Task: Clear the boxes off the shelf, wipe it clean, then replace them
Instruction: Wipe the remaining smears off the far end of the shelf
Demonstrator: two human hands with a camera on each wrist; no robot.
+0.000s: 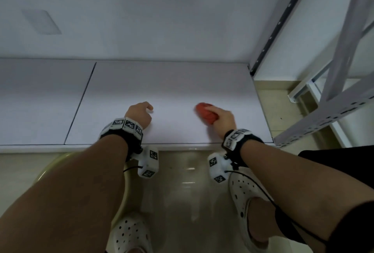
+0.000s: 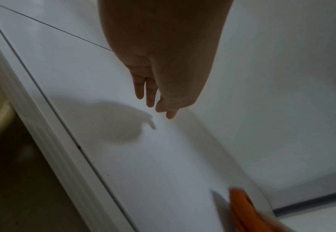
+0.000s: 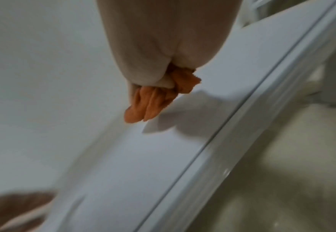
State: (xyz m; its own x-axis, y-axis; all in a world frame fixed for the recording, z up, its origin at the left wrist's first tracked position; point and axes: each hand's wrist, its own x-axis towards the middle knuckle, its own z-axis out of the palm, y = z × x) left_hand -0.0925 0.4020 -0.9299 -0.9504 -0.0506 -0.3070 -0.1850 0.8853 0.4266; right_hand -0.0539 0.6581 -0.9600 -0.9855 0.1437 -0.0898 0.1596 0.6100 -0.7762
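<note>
The white shelf board (image 1: 166,82) lies bare in front of me, with no boxes on it in any view. My right hand (image 1: 221,116) grips a bunched orange-red cloth (image 1: 205,113) against the shelf's right half. The right wrist view shows the cloth (image 3: 153,100) sticking out below my curled fingers (image 3: 163,81), just above the shelf (image 3: 123,157). My left hand (image 1: 141,111) hovers over the shelf's middle with loosely bent fingers (image 2: 150,94) and holds nothing. The left wrist view catches the cloth (image 2: 242,207) blurred at its lower right.
A seam (image 1: 81,102) splits the shelf into two panels. A grey metal upright (image 1: 271,36) and rack frame (image 1: 323,111) stand to the right. Below the shelf edge are a tiled floor (image 1: 182,192), a pale green basin (image 1: 125,192) and my white clogs (image 1: 242,192).
</note>
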